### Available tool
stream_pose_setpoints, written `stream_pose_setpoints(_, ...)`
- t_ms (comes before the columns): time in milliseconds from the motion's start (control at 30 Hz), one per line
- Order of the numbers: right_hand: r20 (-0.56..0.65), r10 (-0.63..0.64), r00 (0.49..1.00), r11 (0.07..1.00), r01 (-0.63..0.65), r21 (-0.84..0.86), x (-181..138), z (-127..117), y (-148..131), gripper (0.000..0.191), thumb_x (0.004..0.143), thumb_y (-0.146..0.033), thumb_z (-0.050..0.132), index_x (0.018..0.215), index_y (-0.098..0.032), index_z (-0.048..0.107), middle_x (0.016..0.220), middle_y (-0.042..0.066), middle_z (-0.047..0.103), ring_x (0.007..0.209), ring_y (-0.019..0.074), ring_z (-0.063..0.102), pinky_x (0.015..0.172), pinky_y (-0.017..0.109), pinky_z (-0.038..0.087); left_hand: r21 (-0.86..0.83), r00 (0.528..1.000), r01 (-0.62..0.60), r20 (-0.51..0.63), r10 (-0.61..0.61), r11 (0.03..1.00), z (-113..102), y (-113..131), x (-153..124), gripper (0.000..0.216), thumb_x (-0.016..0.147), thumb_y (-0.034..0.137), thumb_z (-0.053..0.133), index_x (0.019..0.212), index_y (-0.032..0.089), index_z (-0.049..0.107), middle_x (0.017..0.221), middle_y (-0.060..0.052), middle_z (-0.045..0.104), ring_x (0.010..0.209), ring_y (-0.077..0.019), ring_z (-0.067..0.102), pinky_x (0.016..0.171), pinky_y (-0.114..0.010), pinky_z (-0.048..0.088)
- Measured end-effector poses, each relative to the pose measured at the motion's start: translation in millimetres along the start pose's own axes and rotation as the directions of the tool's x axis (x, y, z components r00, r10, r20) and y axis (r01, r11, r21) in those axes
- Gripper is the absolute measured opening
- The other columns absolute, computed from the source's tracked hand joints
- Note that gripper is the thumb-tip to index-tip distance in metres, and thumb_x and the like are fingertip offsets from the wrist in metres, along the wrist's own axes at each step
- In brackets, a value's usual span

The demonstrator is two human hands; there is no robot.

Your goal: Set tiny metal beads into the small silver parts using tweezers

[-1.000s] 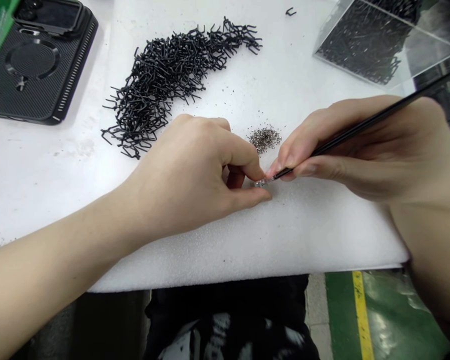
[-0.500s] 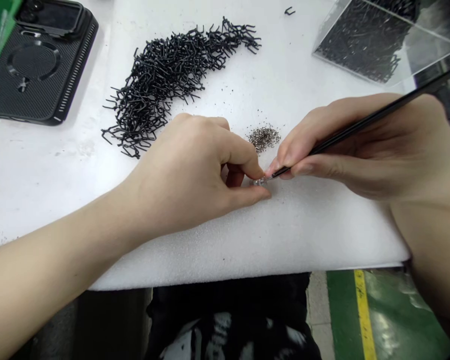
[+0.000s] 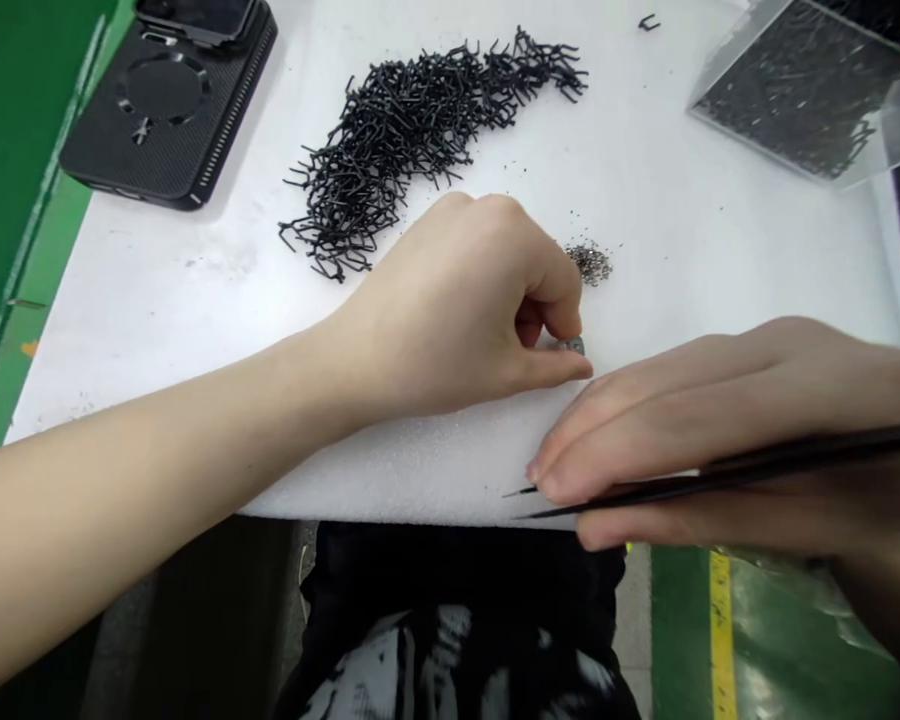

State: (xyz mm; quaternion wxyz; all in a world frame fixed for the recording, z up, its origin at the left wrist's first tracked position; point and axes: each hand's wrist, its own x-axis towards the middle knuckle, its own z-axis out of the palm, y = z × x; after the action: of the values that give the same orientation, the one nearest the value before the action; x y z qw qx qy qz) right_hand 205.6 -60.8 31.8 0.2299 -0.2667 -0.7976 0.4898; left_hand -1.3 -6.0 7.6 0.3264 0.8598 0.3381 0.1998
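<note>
Between the thumb and forefinger of my left hand [image 3: 465,305] is a small metallic-looking piece [image 3: 572,345], mostly covered by the fingers. The hand rests on the white foam sheet [image 3: 435,465]. My right hand [image 3: 705,430] grips a pair of black tweezers [image 3: 645,492] near the sheet's front edge. Their two thin tips are apart, pointing left, with nothing visible between them. A small heap of tiny metallic bits [image 3: 591,263] lies just beyond my left fingers. Farther back, a long pile of black forked pieces [image 3: 412,130] curves across the sheet.
A phone in a black case [image 3: 172,100] lies at the back left. At the back right, a clear plastic box [image 3: 802,90] holds more dark pieces. One loose black piece [image 3: 649,22] lies near the far edge. Green floor [image 3: 15,250] shows at the left.
The right hand has drawn the tweezers away from the small piece, toward the front edge, and their tips have spread. The left hand still pinches the piece. The whole view has shifted.
</note>
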Motion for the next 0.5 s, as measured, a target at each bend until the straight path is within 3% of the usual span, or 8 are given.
stream_pose_setpoints(33,0.025,-0.084,0.996,0.996,0.084,0.011,1.1,1.4,1.8,0.013,0.09,-0.012,0.08,0.103,-0.015,0.081,0.097,0.005,0.085,0.088,0.0167,0.083,0.081,0.018,0.069,-0.003,1.0,0.007,-0.001,-0.007,1.0,-0.1,0.0,0.6,0.009,0.081,0.029,0.08,0.079,0.022,0.086,0.067,0.002,0.072,0.057,-0.0117,0.064,0.063,-0.027,0.049)
stream_pose_setpoints(233,0.102,-0.049,0.994,0.999,0.048,0.011,2.8,0.7,13.8,0.012,0.091,-0.011,0.079,0.102,-0.011,0.082,0.101,0.008,0.085,0.093,0.0164,0.083,0.089,0.015,0.065,-0.009,0.999,0.041,0.026,-0.04,0.999,-0.8,3.8,0.5,0.009,0.079,0.023,0.078,0.082,0.019,0.087,0.068,0.001,0.07,0.059,-0.0111,0.062,0.066,-0.027,0.048)
stream_pose_setpoints(500,0.089,0.053,0.995,0.999,-0.053,0.0,0.9,2.4,5.6,0.025,0.1,-0.012,0.066,0.112,-0.026,0.083,0.106,0.003,0.085,0.096,0.0169,0.083,0.088,0.02,0.067,0.014,0.999,0.04,0.033,-0.04,0.999,0.7,3.4,2.7,0.008,0.076,0.023,0.077,0.078,0.023,0.085,0.066,0.003,0.069,0.058,-0.0128,0.063,0.059,-0.028,0.046)
